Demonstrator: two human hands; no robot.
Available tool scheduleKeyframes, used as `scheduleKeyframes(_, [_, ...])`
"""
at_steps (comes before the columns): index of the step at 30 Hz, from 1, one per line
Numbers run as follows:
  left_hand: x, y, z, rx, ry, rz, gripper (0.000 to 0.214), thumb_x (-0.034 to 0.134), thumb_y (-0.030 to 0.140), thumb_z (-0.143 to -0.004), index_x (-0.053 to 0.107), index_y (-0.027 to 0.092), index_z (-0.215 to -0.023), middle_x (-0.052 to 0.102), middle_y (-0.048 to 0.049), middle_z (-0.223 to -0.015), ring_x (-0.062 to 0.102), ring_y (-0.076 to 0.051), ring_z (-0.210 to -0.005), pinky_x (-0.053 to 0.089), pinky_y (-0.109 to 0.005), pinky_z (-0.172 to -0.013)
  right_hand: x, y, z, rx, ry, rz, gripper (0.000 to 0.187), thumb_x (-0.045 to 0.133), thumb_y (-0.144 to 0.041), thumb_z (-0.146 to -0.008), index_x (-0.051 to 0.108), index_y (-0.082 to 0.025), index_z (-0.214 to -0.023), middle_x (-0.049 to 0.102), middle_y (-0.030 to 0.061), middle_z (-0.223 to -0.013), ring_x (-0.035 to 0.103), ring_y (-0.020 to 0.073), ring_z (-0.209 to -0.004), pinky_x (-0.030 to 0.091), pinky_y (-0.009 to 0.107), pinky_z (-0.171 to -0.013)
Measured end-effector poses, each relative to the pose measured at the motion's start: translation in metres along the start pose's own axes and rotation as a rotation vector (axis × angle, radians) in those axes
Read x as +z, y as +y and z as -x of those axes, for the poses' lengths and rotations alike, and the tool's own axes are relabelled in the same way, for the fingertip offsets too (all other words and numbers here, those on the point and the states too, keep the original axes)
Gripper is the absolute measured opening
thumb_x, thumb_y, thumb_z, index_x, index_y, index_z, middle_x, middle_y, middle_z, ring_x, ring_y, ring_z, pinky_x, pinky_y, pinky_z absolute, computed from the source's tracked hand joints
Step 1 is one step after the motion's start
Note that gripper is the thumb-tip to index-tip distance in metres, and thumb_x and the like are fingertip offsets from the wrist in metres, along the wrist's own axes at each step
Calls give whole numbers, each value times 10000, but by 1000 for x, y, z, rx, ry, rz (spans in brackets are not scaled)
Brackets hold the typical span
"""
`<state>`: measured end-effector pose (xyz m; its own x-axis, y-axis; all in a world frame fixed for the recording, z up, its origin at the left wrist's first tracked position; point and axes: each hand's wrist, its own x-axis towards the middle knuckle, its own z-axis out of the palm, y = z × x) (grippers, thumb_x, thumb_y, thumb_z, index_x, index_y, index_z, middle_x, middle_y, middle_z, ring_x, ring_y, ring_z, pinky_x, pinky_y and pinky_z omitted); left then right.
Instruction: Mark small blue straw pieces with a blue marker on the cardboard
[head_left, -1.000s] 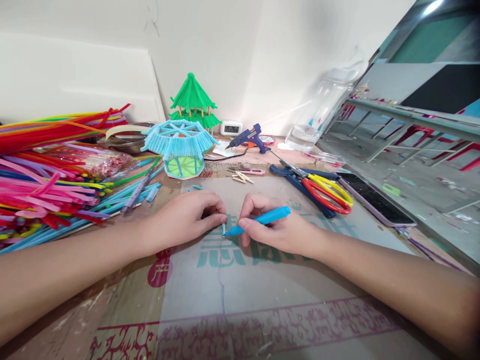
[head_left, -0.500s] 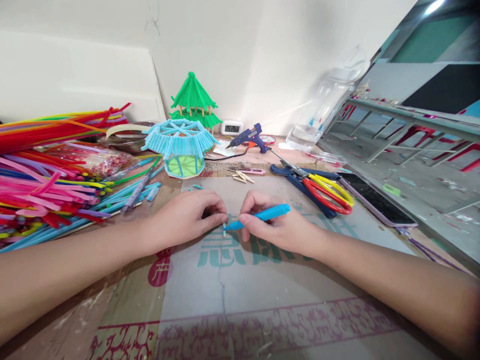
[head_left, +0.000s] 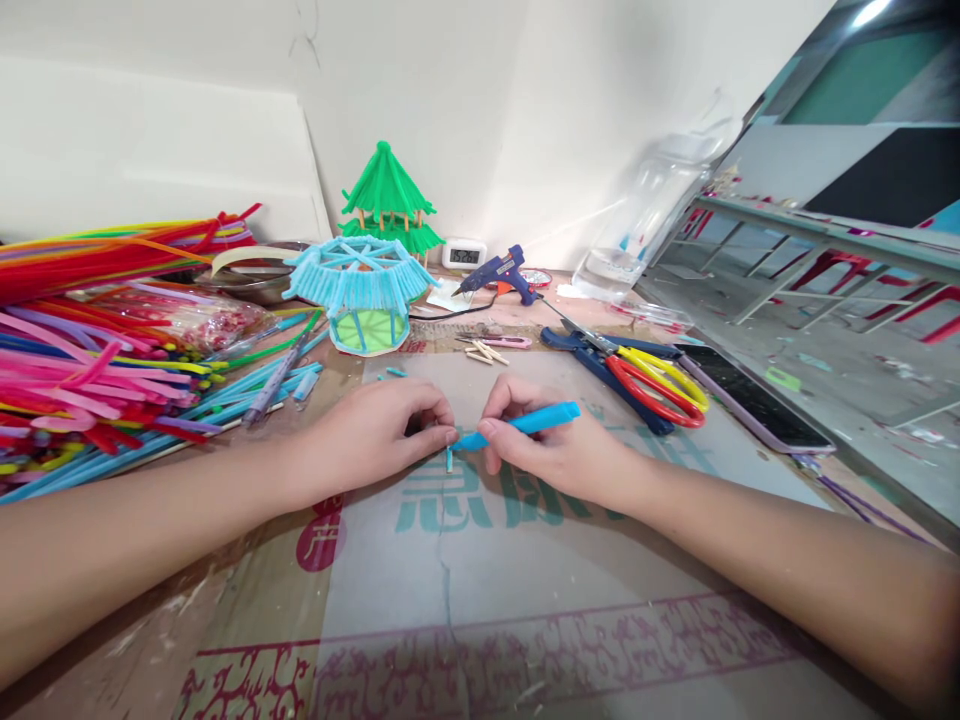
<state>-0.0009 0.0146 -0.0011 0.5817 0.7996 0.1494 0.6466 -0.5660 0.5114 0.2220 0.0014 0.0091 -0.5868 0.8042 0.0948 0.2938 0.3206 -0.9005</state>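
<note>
My left hand [head_left: 375, 432] rests on the cardboard sheet [head_left: 465, 570], its fingertips pinched on a short blue straw piece [head_left: 448, 458] that stands on the board. My right hand [head_left: 559, 455] is closed around a blue craft knife [head_left: 525, 424], held like a pen, its tip meeting the straw piece right beside my left fingertips. Both forearms stretch in from the bottom corners. Behind my hands sits a light-blue straw pavilion roof [head_left: 352, 285] over a green base, and further back a finished green straw pavilion [head_left: 388, 205].
A big heap of coloured straws [head_left: 97, 340] fills the left. Scissors with red, yellow and blue handles [head_left: 637, 375], a blue glue gun [head_left: 499, 275], a phone [head_left: 750, 398], small wooden sticks [head_left: 484, 352] and a small digital clock [head_left: 463, 256] lie at the back right. A wall stands behind.
My right hand has drawn the blue knife slightly up and away along the straw piece, its tail tilting lower. My left hand has stayed put.
</note>
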Motion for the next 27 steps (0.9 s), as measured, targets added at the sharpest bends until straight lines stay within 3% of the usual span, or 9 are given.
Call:
scheduleKeyframes(9, [1, -1, 0, 16, 4, 14, 197, 565, 364, -929, 670, 202, -886, 660, 8, -798, 576, -142, -719, 373, -258, -630, -2, -1, 3, 10, -129, -97, 172, 595, -314, -914, 491, -219, -816, 679, 11, -628, 630, 146, -569, 452, 251, -529])
scheduleKeyframes(27, [-1, -1, 1, 4, -18, 23, 205, 565, 369, -932, 672, 200, -888, 659, 5, -795, 572, -142, -712, 375, -255, -623, -1, -4, 2, 49, -76, -90, 176, 571, -307, -914, 475, -219, -794, 656, -11, -602, 585, 117, -522, 403, 220, -474])
